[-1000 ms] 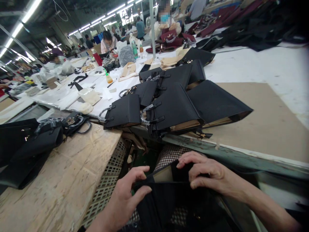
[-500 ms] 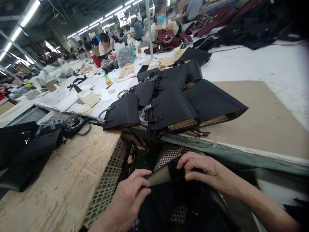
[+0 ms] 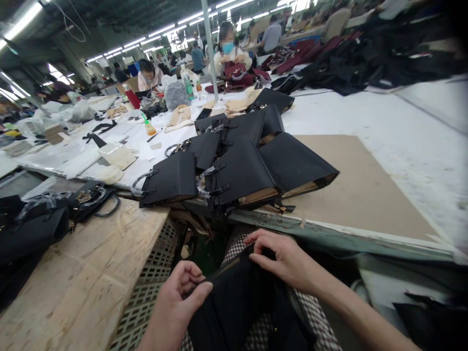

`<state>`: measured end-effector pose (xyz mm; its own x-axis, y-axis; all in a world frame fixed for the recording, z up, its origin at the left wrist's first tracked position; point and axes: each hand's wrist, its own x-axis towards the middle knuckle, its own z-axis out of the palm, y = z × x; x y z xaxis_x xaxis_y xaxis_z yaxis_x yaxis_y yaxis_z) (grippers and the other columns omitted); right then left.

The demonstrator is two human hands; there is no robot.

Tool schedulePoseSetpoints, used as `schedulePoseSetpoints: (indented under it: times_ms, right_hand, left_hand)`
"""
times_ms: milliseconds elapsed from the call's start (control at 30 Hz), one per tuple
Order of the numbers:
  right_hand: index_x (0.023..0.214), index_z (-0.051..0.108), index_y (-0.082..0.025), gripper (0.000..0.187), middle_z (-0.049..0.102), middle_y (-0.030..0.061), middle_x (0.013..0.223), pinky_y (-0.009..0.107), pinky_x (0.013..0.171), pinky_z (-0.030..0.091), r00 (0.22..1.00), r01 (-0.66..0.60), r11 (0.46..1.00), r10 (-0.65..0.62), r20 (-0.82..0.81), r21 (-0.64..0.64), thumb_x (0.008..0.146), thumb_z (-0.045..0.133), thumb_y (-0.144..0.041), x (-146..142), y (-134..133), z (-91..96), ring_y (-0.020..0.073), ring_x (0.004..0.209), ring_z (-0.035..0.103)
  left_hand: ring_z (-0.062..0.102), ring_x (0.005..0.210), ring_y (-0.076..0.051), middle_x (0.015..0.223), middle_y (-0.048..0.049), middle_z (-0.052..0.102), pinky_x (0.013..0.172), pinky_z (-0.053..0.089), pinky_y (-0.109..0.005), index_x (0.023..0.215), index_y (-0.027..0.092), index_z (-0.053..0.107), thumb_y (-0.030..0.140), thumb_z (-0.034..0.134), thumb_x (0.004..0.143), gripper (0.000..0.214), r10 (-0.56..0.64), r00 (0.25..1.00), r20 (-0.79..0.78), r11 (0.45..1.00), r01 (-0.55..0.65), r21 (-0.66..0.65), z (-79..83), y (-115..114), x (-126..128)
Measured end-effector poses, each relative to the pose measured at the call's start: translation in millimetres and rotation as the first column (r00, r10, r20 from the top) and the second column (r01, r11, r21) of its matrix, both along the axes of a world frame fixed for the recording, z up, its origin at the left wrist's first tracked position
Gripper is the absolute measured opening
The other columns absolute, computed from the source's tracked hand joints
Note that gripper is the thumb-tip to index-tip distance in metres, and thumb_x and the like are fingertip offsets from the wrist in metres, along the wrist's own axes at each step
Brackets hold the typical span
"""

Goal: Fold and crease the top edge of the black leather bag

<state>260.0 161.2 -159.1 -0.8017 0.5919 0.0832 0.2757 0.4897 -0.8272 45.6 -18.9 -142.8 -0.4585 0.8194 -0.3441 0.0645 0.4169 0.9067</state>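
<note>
A black bag (image 3: 237,307) rests on my lap below the table edge, its tan lining edge showing at the top. My left hand (image 3: 179,297) pinches the bag's near left corner between thumb and fingers. My right hand (image 3: 283,258) is curled over the bag's upper rim, fingers pressed on it. Checked fabric of my clothing shows around the bag.
Several finished black handbags (image 3: 237,165) lie in a pile on the white table (image 3: 383,126), partly on a brown cardboard sheet (image 3: 365,195). More black bags (image 3: 32,229) sit on a plywood bench (image 3: 84,273) at left. A perforated crate (image 3: 153,278) stands beside it. Other people work at the far end.
The view has shifted right and down a little. My left hand has closed from a spread reach into a pinch on the bag's corner, and the right hand slid left along the rim.
</note>
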Motion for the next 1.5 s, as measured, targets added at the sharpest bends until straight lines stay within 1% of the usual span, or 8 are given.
schedulePoseSetpoints:
  times_ms: [100, 233, 467, 700, 933, 1100, 1367, 1500]
  right_hand:
    - [0.076, 0.056, -0.021, 0.016, 0.07, 0.0012, 0.103, 0.03, 0.081, 0.045, 0.999, -0.004, 1.0, 0.003, 0.05, 0.026, 0.09, 0.064, -0.018, -2.9, 2.1, -3.3, 0.0195, 0.092, 0.065]
    - [0.081, 0.059, -0.021, 0.011, 0.071, 0.0015, 0.092, 0.029, 0.076, 0.046, 0.995, 0.024, 0.997, -0.03, 0.09, 0.069, 0.092, 0.062, -0.022, -3.3, 3.7, -6.7, 0.0195, 0.082, 0.064]
    - [0.083, 0.062, -0.022, 0.011, 0.069, 0.0011, 0.086, 0.028, 0.073, 0.046, 0.994, 0.046, 0.994, -0.055, 0.09, 0.103, 0.094, 0.06, -0.025, -3.2, -0.2, -8.0, 0.0186, 0.079, 0.062]
    - [0.082, 0.061, -0.022, 0.011, 0.068, 0.0008, 0.082, 0.029, 0.069, 0.043, 0.988, 0.074, 0.986, -0.093, 0.123, 0.148, 0.092, 0.06, -0.025, -4.9, -6.2, -11.8, 0.0187, 0.076, 0.062]
    - [0.081, 0.062, -0.022, 0.007, 0.068, 0.0005, 0.079, 0.028, 0.067, 0.043, 0.979, 0.128, 0.981, -0.149, 0.139, 0.146, 0.088, 0.061, -0.022, -10.8, -12.3, -10.6, 0.0192, 0.075, 0.062]
    - [0.079, 0.062, -0.021, 0.008, 0.067, -0.0006, 0.078, 0.026, 0.066, 0.042, 0.979, 0.166, 0.979, -0.178, 0.094, 0.121, 0.087, 0.064, -0.02, -0.5, -11.8, -13.5, 0.0178, 0.073, 0.061]
    - [0.079, 0.065, -0.021, 0.008, 0.067, -0.0011, 0.077, 0.025, 0.064, 0.042, 0.972, 0.222, 0.975, -0.223, 0.068, 0.022, 0.086, 0.065, -0.021, 15.2, -6.2, -18.8, 0.0171, 0.071, 0.06]
    - [0.075, 0.064, -0.019, 0.011, 0.069, -0.0001, 0.081, 0.026, 0.068, 0.043, 0.98, 0.196, 0.979, -0.196, -0.015, -0.049, 0.085, 0.065, -0.017, 18.9, -5.5, -16.7, 0.0173, 0.076, 0.062]
  left_hand:
    - [0.061, 0.08, -0.017, 0.085, -0.0015, 0.066, 0.073, 0.045, -0.025, 0.101, 0.019, 0.067, 0.041, 0.073, 0.078, 0.033, -0.112, 0.994, -0.007, 0.992, 0.112, -0.067, 2.4, 2.4, -7.2]
    - [0.06, 0.081, -0.018, 0.087, -0.0025, 0.066, 0.07, 0.044, -0.024, 0.093, 0.021, 0.073, 0.04, 0.068, 0.082, 0.023, -0.306, 0.941, -0.144, 0.949, 0.29, -0.125, 11.0, 5.6, -14.1]
    - [0.055, 0.078, -0.015, 0.083, -0.0011, 0.059, 0.07, 0.039, -0.023, 0.087, 0.021, 0.072, 0.037, 0.061, 0.089, 0.019, -0.403, 0.864, -0.302, 0.915, 0.379, -0.138, 17.7, 11.8, -11.4]
    - [0.043, 0.064, -0.01, 0.069, 0.0038, 0.05, 0.058, 0.032, -0.021, 0.079, 0.016, 0.058, 0.028, 0.066, 0.081, 0.014, -0.375, 0.925, -0.057, 0.92, 0.364, -0.147, 8.1, 23.8, -18.1]
    - [0.031, 0.052, -0.01, 0.055, 0.008, 0.038, 0.049, 0.02, -0.022, 0.086, 0.017, 0.067, 0.041, 0.062, 0.084, 0.024, -0.672, 0.732, -0.115, 0.733, 0.635, -0.245, 19.1, 70.7, -6.3]
    - [0.037, 0.055, -0.012, 0.057, 0.0055, 0.038, 0.05, 0.022, -0.023, 0.063, 0.018, 0.058, 0.039, 0.052, 0.089, 0.034, -0.794, 0.561, -0.233, 0.606, 0.755, -0.248, 17.5, 93.9, 6.5]
    - [0.053, 0.07, -0.015, 0.078, 0.0016, 0.063, 0.065, 0.036, -0.023, 0.086, 0.018, 0.073, 0.035, 0.055, 0.087, 0.025, -0.779, 0.552, -0.298, 0.603, 0.79, -0.113, 8.8, 116.3, 22.0]
    - [0.042, 0.06, -0.012, 0.063, 0.0043, 0.051, 0.057, 0.03, -0.022, 0.074, 0.015, 0.069, 0.03, 0.052, 0.087, 0.026, -0.798, 0.542, -0.262, 0.589, 0.794, -0.15, -0.2, 122.4, 29.4]
